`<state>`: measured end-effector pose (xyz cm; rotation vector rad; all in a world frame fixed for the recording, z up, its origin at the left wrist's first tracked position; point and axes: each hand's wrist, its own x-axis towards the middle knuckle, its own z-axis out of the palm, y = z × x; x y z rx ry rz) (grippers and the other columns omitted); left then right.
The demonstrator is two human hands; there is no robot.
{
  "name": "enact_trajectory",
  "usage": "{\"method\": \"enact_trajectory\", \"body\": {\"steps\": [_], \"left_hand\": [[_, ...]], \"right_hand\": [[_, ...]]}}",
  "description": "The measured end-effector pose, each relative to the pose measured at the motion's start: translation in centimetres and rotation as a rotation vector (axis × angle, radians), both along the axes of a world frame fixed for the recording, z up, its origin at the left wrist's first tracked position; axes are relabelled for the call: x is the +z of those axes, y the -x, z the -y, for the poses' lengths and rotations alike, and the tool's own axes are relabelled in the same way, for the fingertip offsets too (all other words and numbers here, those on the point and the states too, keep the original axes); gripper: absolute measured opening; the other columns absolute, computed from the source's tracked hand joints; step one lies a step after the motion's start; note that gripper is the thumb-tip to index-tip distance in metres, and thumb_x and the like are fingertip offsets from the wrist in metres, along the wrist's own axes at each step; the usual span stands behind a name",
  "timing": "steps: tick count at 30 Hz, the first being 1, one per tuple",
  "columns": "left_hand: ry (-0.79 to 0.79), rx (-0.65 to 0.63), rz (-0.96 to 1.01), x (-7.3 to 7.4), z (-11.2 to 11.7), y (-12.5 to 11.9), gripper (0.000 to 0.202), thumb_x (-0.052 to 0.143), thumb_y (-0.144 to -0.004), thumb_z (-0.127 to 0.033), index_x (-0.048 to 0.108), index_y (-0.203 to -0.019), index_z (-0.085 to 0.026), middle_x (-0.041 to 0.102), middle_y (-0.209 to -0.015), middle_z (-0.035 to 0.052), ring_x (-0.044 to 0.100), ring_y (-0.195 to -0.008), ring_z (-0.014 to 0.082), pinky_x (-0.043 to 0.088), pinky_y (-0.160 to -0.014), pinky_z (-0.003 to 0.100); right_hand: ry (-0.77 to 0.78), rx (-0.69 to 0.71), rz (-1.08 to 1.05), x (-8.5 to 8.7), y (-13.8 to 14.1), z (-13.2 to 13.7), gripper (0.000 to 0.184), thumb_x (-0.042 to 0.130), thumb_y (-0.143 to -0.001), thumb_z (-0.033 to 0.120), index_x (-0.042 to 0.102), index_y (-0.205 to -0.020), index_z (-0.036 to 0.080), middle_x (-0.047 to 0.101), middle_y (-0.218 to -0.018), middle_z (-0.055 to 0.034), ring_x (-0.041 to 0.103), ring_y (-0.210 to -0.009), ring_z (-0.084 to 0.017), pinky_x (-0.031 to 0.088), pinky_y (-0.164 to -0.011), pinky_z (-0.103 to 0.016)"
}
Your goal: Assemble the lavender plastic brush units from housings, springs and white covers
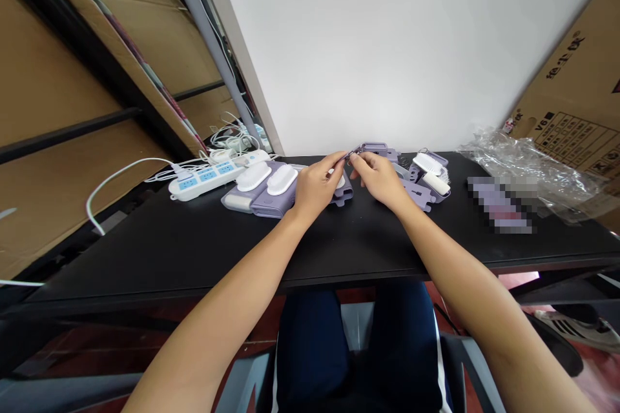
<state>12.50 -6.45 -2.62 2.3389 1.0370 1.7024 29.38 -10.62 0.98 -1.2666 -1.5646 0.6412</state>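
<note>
My left hand [317, 186] pinches a thin purple strap [345, 156] near the back of the table. My right hand [380, 177] is closed at the strap's dark metal clasp [357, 150], its fingertips almost meeting the left ones. Left of my hands lie purple cases [275, 205], with white oval brush-like pieces [282, 179] on top. A further purple case [343, 192] is partly hidden behind my left hand. Beyond the right hand rest a purple frame-like piece [375, 147], flat purple parts [419, 195] and a white roller [436, 183].
A white power strip [206, 181] with tangled cables stands at the left. On the right are clear plastic wrap [547, 168], a blurred-out purple item [498, 205] and a large cardboard box [576, 97]. A white wall [387, 45] rises behind the black table [194, 251].
</note>
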Motion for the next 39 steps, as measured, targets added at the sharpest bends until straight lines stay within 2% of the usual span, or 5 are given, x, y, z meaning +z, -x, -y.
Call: {"method": "enact_trajectory", "body": {"steps": [6,13,25,32,39], "left_hand": [[-0.029,-0.007,0.008,0.0,-0.1,0.0,0.025,0.065,-0.101,-0.027,0.081,-0.120,-0.024,0.085,-0.106,0.0032,0.081,-0.085,0.0173,0.061,-0.076,0.024],[-0.029,-0.004,0.011,-0.1,-0.1,0.0,0.025,0.064,-0.102,-0.027,0.080,-0.120,-0.024,0.085,-0.105,0.0029,0.081,-0.087,0.0166,0.060,-0.076,0.023],[0.020,-0.046,0.015,0.2,0.2,0.0,0.026,0.062,-0.103,-0.030,0.080,-0.121,-0.024,0.085,-0.108,0.0032,0.081,-0.089,0.0162,0.060,-0.078,0.023],[0.037,-0.092,0.029,0.2,-0.2,0.1,0.025,0.065,-0.102,-0.030,0.080,-0.122,-0.024,0.085,-0.107,0.0024,0.081,-0.088,0.0159,0.059,-0.079,0.023],[0.007,-0.055,0.040,0.4,-0.2,0.1,0.020,0.066,-0.100,-0.029,0.081,-0.111,-0.022,0.085,-0.103,0.0030,0.079,-0.085,0.0156,0.059,-0.077,0.024]], "right_hand": [[0.076,0.073,-0.169,-0.1,0.1,-0.2,0.034,0.058,-0.102,0.048,0.067,-0.086,0.019,0.071,-0.076,0.0001,0.052,-0.055,-0.010,0.040,-0.056,-0.025],[0.176,0.110,-0.334,0.7,0.6,0.4,0.031,0.061,-0.104,0.042,0.069,-0.088,0.017,0.067,-0.072,0.0001,0.051,-0.051,-0.008,0.034,-0.045,-0.021],[0.311,0.183,-0.557,1.3,0.6,0.7,0.033,0.056,-0.107,0.036,0.067,-0.085,0.016,0.066,-0.069,-0.0012,0.050,-0.048,-0.007,0.032,-0.041,-0.019],[0.305,0.187,-0.583,1.3,0.5,0.6,0.033,0.057,-0.107,0.036,0.069,-0.086,0.014,0.065,-0.070,-0.0016,0.051,-0.049,-0.007,0.031,-0.041,-0.018],[0.309,0.176,-0.560,1.3,0.8,0.8,0.031,0.057,-0.106,0.037,0.067,-0.086,0.016,0.065,-0.068,-0.0005,0.050,-0.048,-0.007,0.031,-0.041,-0.019]]}}
